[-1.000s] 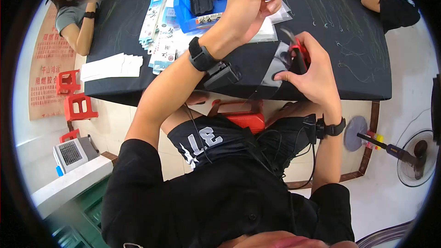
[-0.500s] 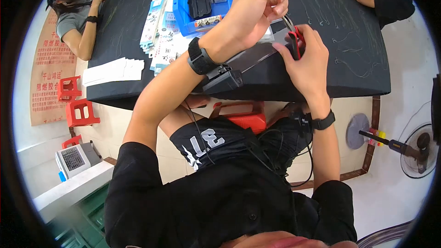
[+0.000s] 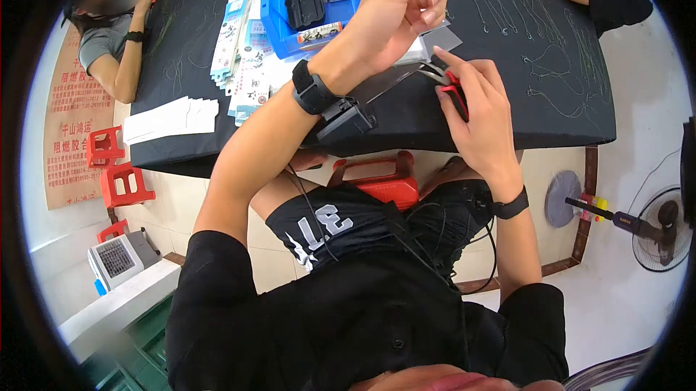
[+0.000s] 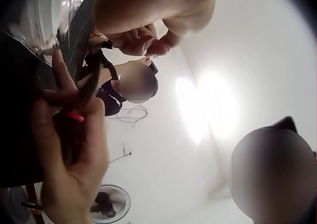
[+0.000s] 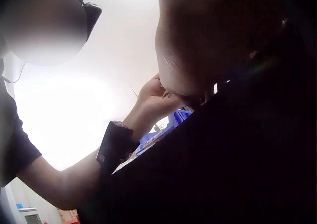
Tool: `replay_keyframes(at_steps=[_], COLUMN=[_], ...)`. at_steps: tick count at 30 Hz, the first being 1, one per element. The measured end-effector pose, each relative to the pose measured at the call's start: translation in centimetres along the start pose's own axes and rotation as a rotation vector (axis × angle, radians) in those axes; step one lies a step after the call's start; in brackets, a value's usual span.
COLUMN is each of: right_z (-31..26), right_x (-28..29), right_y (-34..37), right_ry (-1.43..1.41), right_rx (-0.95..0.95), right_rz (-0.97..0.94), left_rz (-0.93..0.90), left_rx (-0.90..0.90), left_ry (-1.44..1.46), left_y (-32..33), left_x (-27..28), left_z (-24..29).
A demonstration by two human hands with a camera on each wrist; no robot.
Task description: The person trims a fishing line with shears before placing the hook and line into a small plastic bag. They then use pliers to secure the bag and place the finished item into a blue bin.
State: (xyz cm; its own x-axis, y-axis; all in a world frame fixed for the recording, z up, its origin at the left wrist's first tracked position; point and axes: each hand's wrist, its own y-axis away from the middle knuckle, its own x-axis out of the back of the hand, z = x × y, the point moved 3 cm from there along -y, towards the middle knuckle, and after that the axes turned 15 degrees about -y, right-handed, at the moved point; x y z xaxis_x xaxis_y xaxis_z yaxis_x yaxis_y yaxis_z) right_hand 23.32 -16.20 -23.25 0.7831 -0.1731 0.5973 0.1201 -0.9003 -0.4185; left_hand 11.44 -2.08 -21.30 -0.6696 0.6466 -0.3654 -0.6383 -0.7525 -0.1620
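My left hand [image 3: 395, 18] is raised over the table beside the blue bin, thumb and forefinger pinching a tiny thing [image 4: 156, 56] too small to make out. Lower and to the right, my right hand [image 3: 482, 112] holds pliers [image 3: 453, 90] with red and black handles, their metal jaws pointing left below my left hand. The right forefinger is stretched out past the tool, its tip at a clear plastic sheet [image 4: 39, 21] in the left wrist view. In the right wrist view the right hand is dark and the pliers are hidden.
The blue bin [image 3: 269, 18] holds a black tray and small packs. Printed packets [image 3: 243, 65] and white cards [image 3: 174, 117] lie to its left. Lines with small hooks [image 3: 547, 65] are spread over the black table at right. Two other people sit at the far corners.
The right hand first moved up and left to the left hand, then slightly down; its forefinger now stretches out. The plastic that lay under it has shifted left. The left hand stays raised, still pinching.
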Motion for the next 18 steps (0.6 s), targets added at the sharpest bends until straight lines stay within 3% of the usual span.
replay_keyframes(at_steps=[5,7,9,11,17,18], right_z=[0.0,0.6,1.5,2.5,2.8,2.8], right_x=[0.0,0.6,1.5,1.9,0.8,0.6], right_y=[-0.6,-0.6,-0.3,-0.5,-1.6,-1.7], right_ry=[0.057,-0.085,-0.287,-0.667,-0.636,-0.703], right_rx=[-0.018,-0.010,-0.094,-0.113,-0.052,-0.069], right_rz=[-0.057,0.005,0.185,0.396,0.465,0.470], left_rz=[-0.019,-0.001,0.013,0.061,0.045,0.043], left_rx=[-0.067,-0.019,-0.070,-0.117,-0.153,-0.225], left_ry=[-0.114,-0.176,-0.182,-0.288,-0.403,-0.451], left_y=[0.4,0.7,0.9,1.1,1.8,1.8], left_x=[-0.2,-0.4,-0.4,-0.3,-1.7,-1.8], left_z=[-0.5,-0.6,-0.8,-0.6,-0.1,-0.2])
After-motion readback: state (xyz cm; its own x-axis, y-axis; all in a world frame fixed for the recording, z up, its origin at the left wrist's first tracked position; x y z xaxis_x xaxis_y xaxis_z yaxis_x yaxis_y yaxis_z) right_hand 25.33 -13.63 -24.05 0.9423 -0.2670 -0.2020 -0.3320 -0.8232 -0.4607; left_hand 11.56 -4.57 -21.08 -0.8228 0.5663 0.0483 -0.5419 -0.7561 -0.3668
